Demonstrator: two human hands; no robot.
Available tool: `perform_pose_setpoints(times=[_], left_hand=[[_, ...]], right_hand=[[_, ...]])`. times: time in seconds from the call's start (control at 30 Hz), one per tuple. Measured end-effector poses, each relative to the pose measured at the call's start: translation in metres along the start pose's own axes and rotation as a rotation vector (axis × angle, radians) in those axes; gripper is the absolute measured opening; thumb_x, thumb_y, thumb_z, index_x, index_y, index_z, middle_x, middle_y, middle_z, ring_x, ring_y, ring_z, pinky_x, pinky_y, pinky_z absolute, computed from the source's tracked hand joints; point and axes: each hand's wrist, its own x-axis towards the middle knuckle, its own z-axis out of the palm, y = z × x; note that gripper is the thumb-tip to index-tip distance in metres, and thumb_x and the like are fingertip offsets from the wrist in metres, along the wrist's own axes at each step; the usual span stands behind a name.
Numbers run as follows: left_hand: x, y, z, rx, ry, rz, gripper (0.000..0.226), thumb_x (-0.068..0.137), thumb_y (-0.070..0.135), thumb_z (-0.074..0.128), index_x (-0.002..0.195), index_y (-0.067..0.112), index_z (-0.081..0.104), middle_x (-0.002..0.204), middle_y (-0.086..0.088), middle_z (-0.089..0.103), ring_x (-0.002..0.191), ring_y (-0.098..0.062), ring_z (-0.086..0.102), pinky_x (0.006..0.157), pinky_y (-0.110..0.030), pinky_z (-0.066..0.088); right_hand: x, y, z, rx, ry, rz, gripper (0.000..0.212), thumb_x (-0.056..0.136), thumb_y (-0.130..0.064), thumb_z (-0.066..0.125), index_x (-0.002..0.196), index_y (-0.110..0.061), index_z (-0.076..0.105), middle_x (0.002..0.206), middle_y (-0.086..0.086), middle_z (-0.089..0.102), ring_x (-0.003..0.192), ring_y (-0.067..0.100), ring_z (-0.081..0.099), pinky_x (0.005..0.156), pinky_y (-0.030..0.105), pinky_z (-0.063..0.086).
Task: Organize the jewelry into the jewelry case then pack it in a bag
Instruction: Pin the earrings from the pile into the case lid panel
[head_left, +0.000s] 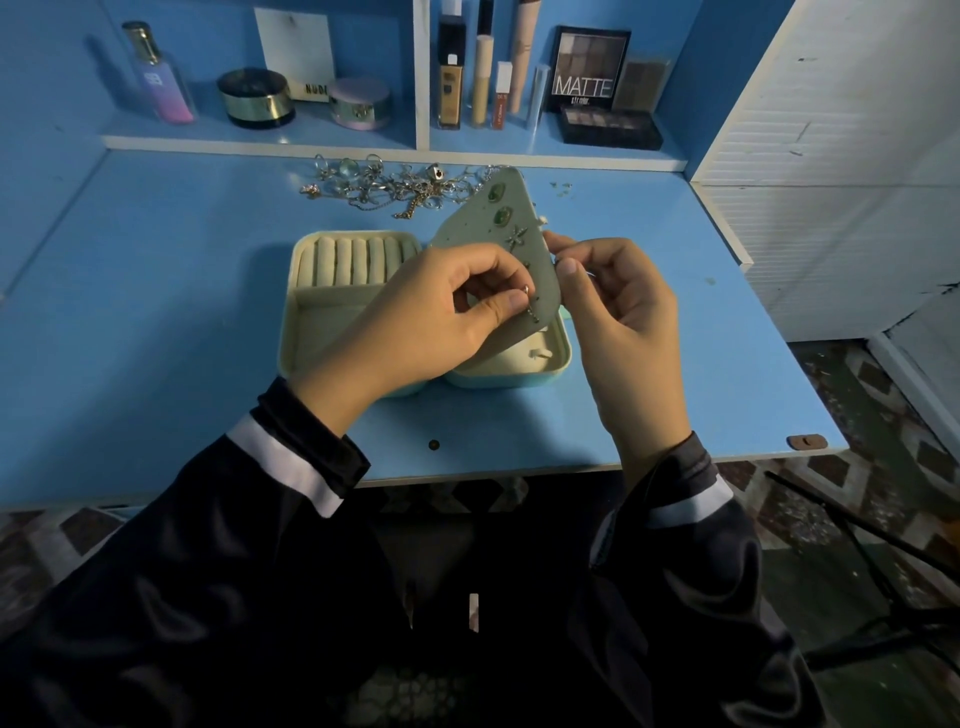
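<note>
Jewelry case (332, 312) lies open near the middle of the blue worktop (156, 291), both halves facing up. Left half: a row of cream ring rolls (353, 260) toward the back, an open compartment in front of them. Right half is mostly hidden behind the hands; a small pale earring piece (537, 355) lies in it near its front wall.

Grey-green earring panel (498, 244) is held up above the case, tilted, its narrow end toward the back edge. Pinned on it: two green oval studs (498, 203) near the top, a star-shaped stud (518, 236) below them.

Left hand (431, 322): thumb and forefinger closed in a pinch on a small metal earring (527, 292), pressed against the panel's front face. Remaining fingers curled.

Right hand (618, 322): thumb on the panel's right edge, fingers closed behind it, gripping the panel. Whether it also holds an earring back I cannot tell.

Loose jewelry pile (395, 182), rings and chains tangled, sits near the back edge of the worktop, well apart from the case. A few small bits (561, 186) lie to the right of the pile.

Shelf (337, 140) behind the back edge carries cosmetics: a perfume bottle (158, 78), round jars (254, 98), and a palette marked MATTE (587, 67).
</note>
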Motion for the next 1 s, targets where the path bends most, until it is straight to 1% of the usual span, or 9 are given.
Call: perform_pose_setpoints(times=[0.07,0.17,0.23,0.37,0.5,0.63,0.77,0.87,1.0], left_hand=[[-0.001,0.001,0.001,0.008,0.010,0.010,0.013,0.088,0.024,0.063,0.085,0.037,0.063,0.078,0.022,0.064,0.076,0.005,0.057,0.072,-0.010,0.040],[-0.003,0.001,0.002,0.015,0.038,0.019,0.011,0.089,0.021,0.064,0.088,0.032,0.065,0.081,0.018,0.064,0.076,0.004,0.056,0.071,-0.009,0.039],[-0.004,0.000,0.004,-0.005,0.066,0.020,0.009,0.089,0.021,0.064,0.090,0.030,0.065,0.081,0.018,0.064,0.075,0.002,0.056,0.068,-0.012,0.040],[-0.008,-0.001,0.010,-0.022,0.130,0.023,0.008,0.088,0.020,0.065,0.093,0.026,0.066,0.082,0.017,0.065,0.075,-0.001,0.058,0.066,-0.021,0.044],[-0.010,0.000,0.011,-0.003,0.184,0.051,0.006,0.089,0.016,0.066,0.094,0.018,0.067,0.084,0.015,0.064,0.079,-0.002,0.058,0.071,-0.018,0.043],[-0.014,0.001,0.014,0.111,0.256,0.132,0.004,0.091,0.010,0.066,0.092,0.013,0.069,0.087,0.007,0.064,0.083,-0.002,0.058,0.074,-0.017,0.042],[-0.020,0.001,0.017,0.201,0.349,0.212,0.005,0.092,0.008,0.066,0.094,0.008,0.071,0.091,0.002,0.066,0.087,0.000,0.058,0.080,-0.014,0.041],[-0.026,0.000,0.017,0.195,0.398,0.244,0.009,0.093,0.011,0.066,0.099,0.005,0.072,0.096,0.000,0.068,0.094,-0.005,0.061,0.083,-0.017,0.044],[-0.036,-0.002,0.015,0.151,0.413,0.242,0.023,0.092,0.022,0.068,0.109,0.007,0.071,0.106,0.000,0.068,0.102,-0.009,0.063,0.086,-0.024,0.050]], right_hand=[[0.000,0.000,0.000,-0.001,0.001,0.000,0.008,0.097,0.001,0.049,0.095,0.005,0.057,0.110,0.017,0.068,0.110,0.025,0.065,0.093,0.043,0.053],[0.000,0.000,0.001,0.006,0.007,0.006,0.008,0.097,0.002,0.049,0.096,0.006,0.056,0.111,0.017,0.068,0.104,0.016,0.067,0.088,0.032,0.054],[0.000,0.001,0.001,0.013,0.013,0.008,0.008,0.097,0.003,0.049,0.096,0.006,0.056,0.110,0.017,0.068,0.101,0.013,0.067,0.086,0.028,0.053],[0.000,0.002,0.000,0.003,0.016,0.005,0.008,0.097,0.000,0.050,0.094,0.002,0.057,0.109,0.017,0.069,0.098,0.014,0.067,0.086,0.032,0.053],[-0.001,0.002,0.003,0.017,0.019,-0.008,0.008,0.096,-0.001,0.051,0.093,0.002,0.058,0.110,0.018,0.068,0.105,0.018,0.066,0.091,0.034,0.053],[-0.001,0.000,0.005,0.050,0.027,0.010,0.008,0.096,0.001,0.051,0.094,0.003,0.058,0.111,0.020,0.068,0.102,0.014,0.067,0.087,0.028,0.052],[-0.002,-0.003,0.007,0.099,0.022,0.037,0.007,0.097,-0.001,0.052,0.093,0.001,0.058,0.113,0.020,0.067,0.108,0.018,0.066,0.093,0.036,0.053],[-0.003,-0.004,0.011,0.179,0.010,0.061,0.009,0.096,-0.004,0.053,0.090,-0.004,0.059,0.111,0.016,0.069,0.110,0.026,0.065,0.093,0.040,0.052],[-0.006,-0.005,0.018,0.270,0.010,0.094,0.009,0.095,-0.007,0.053,0.090,-0.007,0.061,0.108,0.015,0.070,0.102,0.028,0.066,0.086,0.035,0.051]])
